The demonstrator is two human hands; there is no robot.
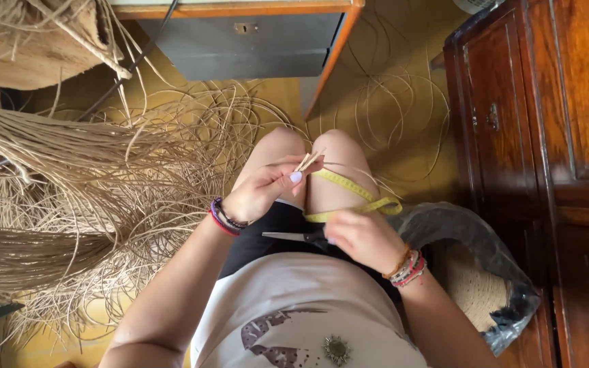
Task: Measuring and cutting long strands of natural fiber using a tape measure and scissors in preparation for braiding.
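A heap of straw fibres [69, 204] covers the floor at the left. The left hand [260, 191] pinches a few thin strips [308, 161] between thumb and fingertips, above the knees. A yellow tape [349, 194] runs from those strips down to the right hand [363, 238], whose fingers curl closed, seemingly on the tape's end. Scissors [294, 236] lie on the lap. A plastic bag [492, 272] sits beside a wooden cabinet [547, 136].

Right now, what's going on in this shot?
A seated person's left hand pinches a few thin tan straw strips above the knees. The right hand holds a yellow measuring tape stretched up to them. Metal scissors lie on the lap. Loose straw bundles cover the floor at the left.
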